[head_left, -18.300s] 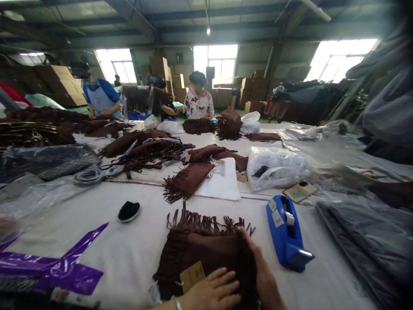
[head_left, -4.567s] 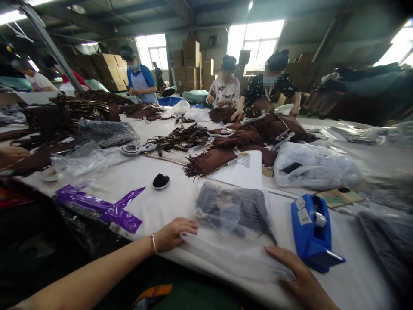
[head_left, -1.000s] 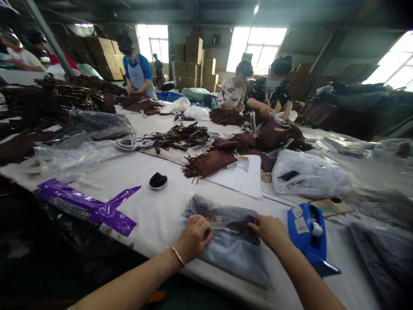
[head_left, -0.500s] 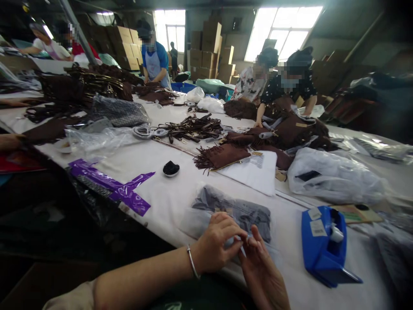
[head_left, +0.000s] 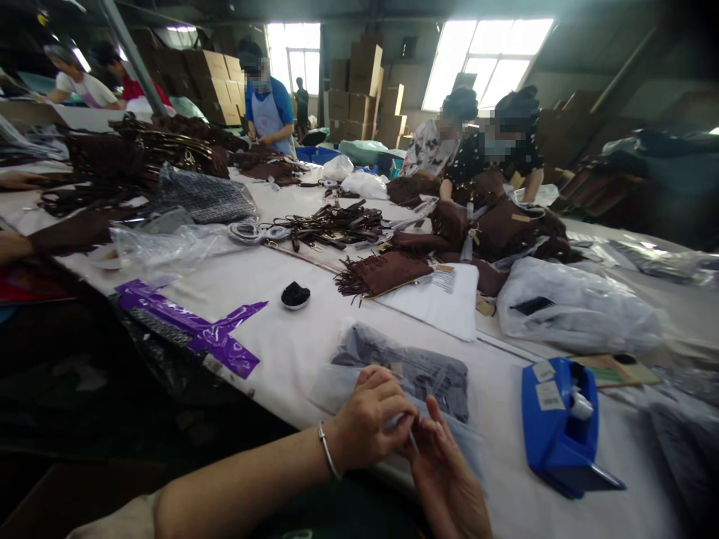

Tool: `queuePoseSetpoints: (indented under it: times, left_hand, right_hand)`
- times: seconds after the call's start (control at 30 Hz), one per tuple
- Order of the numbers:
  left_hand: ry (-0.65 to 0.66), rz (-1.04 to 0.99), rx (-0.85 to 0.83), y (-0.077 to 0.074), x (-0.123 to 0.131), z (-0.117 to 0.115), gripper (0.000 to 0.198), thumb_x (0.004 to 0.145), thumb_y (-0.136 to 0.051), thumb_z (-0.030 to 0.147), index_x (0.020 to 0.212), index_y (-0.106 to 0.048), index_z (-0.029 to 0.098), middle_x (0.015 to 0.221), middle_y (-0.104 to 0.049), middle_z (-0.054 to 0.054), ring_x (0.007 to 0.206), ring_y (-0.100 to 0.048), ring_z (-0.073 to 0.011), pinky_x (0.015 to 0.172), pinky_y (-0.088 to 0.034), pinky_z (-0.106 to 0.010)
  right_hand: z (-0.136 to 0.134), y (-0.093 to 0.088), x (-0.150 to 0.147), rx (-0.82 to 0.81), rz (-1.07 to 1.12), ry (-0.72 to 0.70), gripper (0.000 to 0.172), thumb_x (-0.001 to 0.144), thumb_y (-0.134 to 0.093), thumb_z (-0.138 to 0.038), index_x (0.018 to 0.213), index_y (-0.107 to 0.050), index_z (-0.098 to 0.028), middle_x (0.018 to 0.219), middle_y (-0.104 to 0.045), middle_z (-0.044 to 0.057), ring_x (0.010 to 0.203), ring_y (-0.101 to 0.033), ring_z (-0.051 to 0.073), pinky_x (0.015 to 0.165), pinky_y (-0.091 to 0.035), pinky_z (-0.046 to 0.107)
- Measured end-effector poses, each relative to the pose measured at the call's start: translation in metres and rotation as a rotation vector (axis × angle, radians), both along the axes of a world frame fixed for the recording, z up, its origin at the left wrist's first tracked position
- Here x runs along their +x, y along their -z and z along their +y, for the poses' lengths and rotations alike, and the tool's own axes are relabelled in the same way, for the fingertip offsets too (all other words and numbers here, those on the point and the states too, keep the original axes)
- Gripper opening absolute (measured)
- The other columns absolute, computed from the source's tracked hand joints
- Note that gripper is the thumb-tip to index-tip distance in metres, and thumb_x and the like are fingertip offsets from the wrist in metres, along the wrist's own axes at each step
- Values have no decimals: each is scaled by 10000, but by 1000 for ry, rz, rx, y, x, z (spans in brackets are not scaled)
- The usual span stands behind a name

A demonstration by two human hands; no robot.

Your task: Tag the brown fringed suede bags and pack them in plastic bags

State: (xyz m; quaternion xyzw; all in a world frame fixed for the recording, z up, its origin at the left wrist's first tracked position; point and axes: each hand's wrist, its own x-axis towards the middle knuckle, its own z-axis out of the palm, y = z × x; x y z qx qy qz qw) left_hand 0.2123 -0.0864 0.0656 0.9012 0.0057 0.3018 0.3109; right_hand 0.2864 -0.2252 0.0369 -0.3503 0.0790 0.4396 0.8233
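My left hand (head_left: 374,419), with a silver bangle at the wrist, is closed in a pinch at the table's front edge. Against its fingertips my right hand (head_left: 446,468) holds its own fingers bent together, palm turned inward. A thin pale sliver shows between the two hands, too small to name. Just beyond them lies a clear plastic bag (head_left: 331,382) with a folded dark grey item (head_left: 432,374) inside. To the right, a blue tape dispenser (head_left: 553,434) bears white labels.
Purple tape (head_left: 219,340) marks the left table edge. A small dish (head_left: 296,301) holds something black. Farther back lie brown fringed bags (head_left: 387,273), a heap of straps (head_left: 337,224) and a filled white plastic bag (head_left: 584,307). Several co-workers stand around the table.
My hands have shifted slightly left and stay together at the fingertips. Across the table, a co-worker in a dotted top has lifted part of a brown fringed bag.
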Motion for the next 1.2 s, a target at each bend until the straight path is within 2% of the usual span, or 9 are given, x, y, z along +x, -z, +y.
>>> queuePoseSetpoints:
  times: [0.17, 0.37, 0.53, 0.6, 0.7, 0.83, 0.9, 1.1, 1.2]
  left_hand:
    - [12, 78, -224, -1, 0, -4, 172, 902, -531, 324, 880, -628, 183, 824, -630, -28, 851, -521, -194, 861, -361, -363]
    - [14, 77, -176, 7, 4, -13, 128, 877, -566, 275, 814, -605, 171, 775, -606, -29, 820, -514, -195, 834, -355, -360]
    - [12, 46, -274, 4, 3, -18, 210, 866, -544, 227, 669, -554, 155, 686, -565, -22, 758, -506, -173, 838, -361, -354]
    - [1, 89, -509, -1, 2, -20, 177, 845, -570, 224, 682, -577, 153, 710, -576, -21, 765, -516, -163, 831, -375, -328]
    - [48, 199, -1046, -10, -1, -17, 132, 784, -613, 225, 689, -610, 135, 728, -595, -30, 759, -527, -157, 757, -397, -284]
    - [164, 223, -1529, -21, -10, -3, 108, 722, -580, 193, 651, -615, 118, 704, -611, -35, 719, -527, -139, 726, -396, -262]
    - [191, 166, -1469, -26, -15, 3, 112, 710, -573, 178, 618, -602, 122, 770, -643, -54, 772, -549, -156, 750, -400, -270]
    - [286, 69, -845, -22, -18, -5, 96, 718, -616, 145, 628, -584, 158, 1002, -683, -81, 1064, -546, -250, 981, -373, -396]
    - [225, 20, -548, -13, -19, -10, 87, 758, -605, 139, 677, -600, 169, 1061, -661, -80, 1138, -504, -247, 1032, -351, -414]
  right_hand:
    - [-1, 5, -2, -26, -31, 50, 500, 638, -800, -334, 1100, -622, -262, 995, -695, 3, 1011, -609, 135, 922, -484, 278]
    - [0, 12, -6, -25, -109, 31, 489, 694, -751, -354, 1147, -589, -272, 1084, -673, 40, 1036, -607, 161, 867, -506, 293]
    - [2, 18, -11, -191, -339, 38, 548, 766, -656, -462, 1259, -500, -281, 1230, -606, 51, 1196, -511, 206, 1047, -381, 404]
    - [-2, 23, -7, -349, -640, 15, 521, 838, -571, -447, 1319, -442, -295, 1292, -564, 50, 1249, -460, 225, 1095, -307, 466]
    - [-17, 31, 14, -539, -1469, 43, 435, 890, -492, -250, 1316, -458, -325, 1369, -493, 11, 1316, -371, 225, 1109, -275, 462]
    - [-41, 32, 53, -419, -2415, -124, 585, 817, -442, -38, 1328, -453, -322, 1302, -556, -43, 1340, -328, 212, 1150, -140, 420]
    - [-48, 27, 63, -431, -2371, -179, 534, 825, -485, -86, 1311, -476, -308, 1296, -563, -23, 1314, -372, 223, 1141, -177, 417]
    - [-26, 2, 31, -290, -1280, -509, 302, 914, -391, -429, 996, -641, -281, 1096, -655, 30, 1058, -588, 220, 920, -477, 359]
    - [-8, -1, 14, -304, -1074, -398, 241, 818, -566, -459, 749, -629, -237, 893, -662, 26, 932, -606, 223, 865, -486, 332]
